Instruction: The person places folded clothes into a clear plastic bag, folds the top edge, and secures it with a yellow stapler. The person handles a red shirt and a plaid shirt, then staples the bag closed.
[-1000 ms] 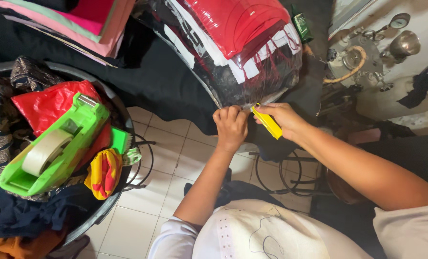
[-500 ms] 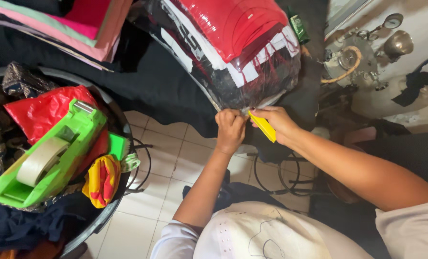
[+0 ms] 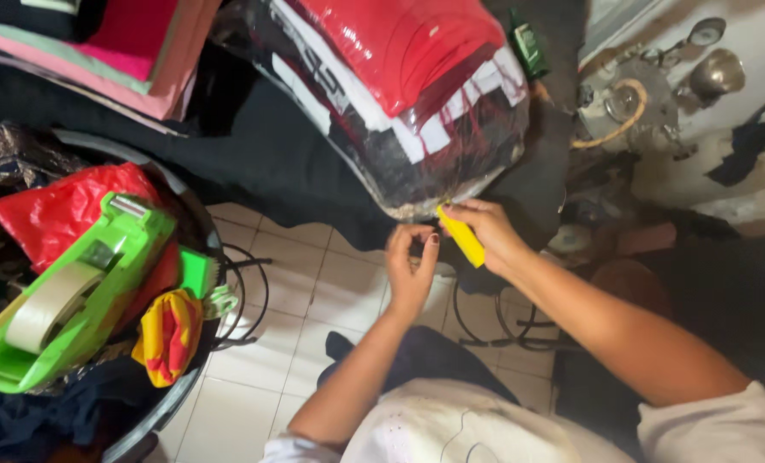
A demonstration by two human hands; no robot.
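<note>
My right hand (image 3: 490,230) grips a yellow cutter (image 3: 461,236) whose tip touches the lower edge of a clear plastic bag (image 3: 400,94). The bag is stuffed with folded red, white and black clothes and rests on a black cloth (image 3: 262,154). My left hand (image 3: 410,270) hovers just below the bag's edge, fingers curled and apart, holding nothing that I can see.
At the left, a round basin (image 3: 177,394) holds clothes, a red bag and a green tape dispenser (image 3: 74,291) with a tape roll. Folded fabrics (image 3: 125,51) lie stacked at top left. Metal parts (image 3: 648,94) sit at top right. White floor tiles (image 3: 288,300) show below.
My left hand has let go of the bag's edge and dropped slightly below it. The yellow cutter stays at the bag's lower edge. The view has shifted a little.
</note>
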